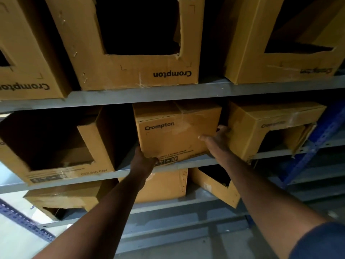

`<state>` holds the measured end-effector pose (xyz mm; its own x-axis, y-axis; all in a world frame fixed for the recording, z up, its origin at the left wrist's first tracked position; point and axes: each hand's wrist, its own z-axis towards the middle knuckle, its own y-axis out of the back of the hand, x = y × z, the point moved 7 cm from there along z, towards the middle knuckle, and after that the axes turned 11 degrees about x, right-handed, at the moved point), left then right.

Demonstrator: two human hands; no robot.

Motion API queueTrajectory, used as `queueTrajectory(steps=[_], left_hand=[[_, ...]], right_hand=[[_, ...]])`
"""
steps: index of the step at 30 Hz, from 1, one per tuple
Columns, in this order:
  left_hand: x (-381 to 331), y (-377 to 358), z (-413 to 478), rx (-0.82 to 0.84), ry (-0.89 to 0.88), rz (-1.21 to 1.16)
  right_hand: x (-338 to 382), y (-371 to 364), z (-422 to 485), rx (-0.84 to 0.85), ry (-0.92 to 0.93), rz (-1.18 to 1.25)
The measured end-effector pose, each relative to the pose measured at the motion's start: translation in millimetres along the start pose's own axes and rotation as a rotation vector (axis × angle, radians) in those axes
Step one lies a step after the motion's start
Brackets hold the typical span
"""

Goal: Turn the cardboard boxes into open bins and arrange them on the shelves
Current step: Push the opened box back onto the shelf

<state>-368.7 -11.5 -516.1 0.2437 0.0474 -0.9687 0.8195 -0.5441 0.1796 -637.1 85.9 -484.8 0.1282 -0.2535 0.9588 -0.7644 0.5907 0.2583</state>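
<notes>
Here the sealed box sits straight ahead between my fingers on the shelf, left hand curled under its near lower corner, right hand gripping its right edge, both equally near.

A dim storeroom or stockroom. Grey metal shelves run across in several tiers, held by blue slotted steel uprights of the bolt-together racking kind. Three tiers hold brown cardboard boxes set side by side, many printed with the same brand name, Crompton. The left box on the middle tier also reads "CEILING FAN". Many have a rough rectangular hole cut in the front, showing dark insides. A sealed box beside it carries clear tape. Pale floor shows at lower left.
</notes>
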Motion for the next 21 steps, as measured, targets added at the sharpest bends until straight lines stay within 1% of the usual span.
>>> queueTrajectory(steps=[5, 8, 11, 16, 21], left_hand=[[3.5, 6.3, -28.1, -0.03, -0.022, -0.016], [5.0, 11.1, -55.3, -0.045, -0.032, 0.024], [9.3, 13.8, -81.5, -0.058, -0.018, 0.005], [22.9, 18.8, -137.8, -0.1, 0.035, -0.071], [40.2, 14.6, -202.9, -0.008, 0.049, -0.151]], right_hand=[[-9.9, -4.9, -33.9, -0.009, 0.041, -0.105], [-17.1, -6.8, -53.8, 0.029, 0.045, -0.04], [-21.2, -4.2, -84.3, 0.059, 0.026, 0.045], [-27.3, 1.4, -146.1, 0.2, 0.029, 0.12], [-38.7, 17.5, -224.5, 0.205, 0.08, 0.045]])
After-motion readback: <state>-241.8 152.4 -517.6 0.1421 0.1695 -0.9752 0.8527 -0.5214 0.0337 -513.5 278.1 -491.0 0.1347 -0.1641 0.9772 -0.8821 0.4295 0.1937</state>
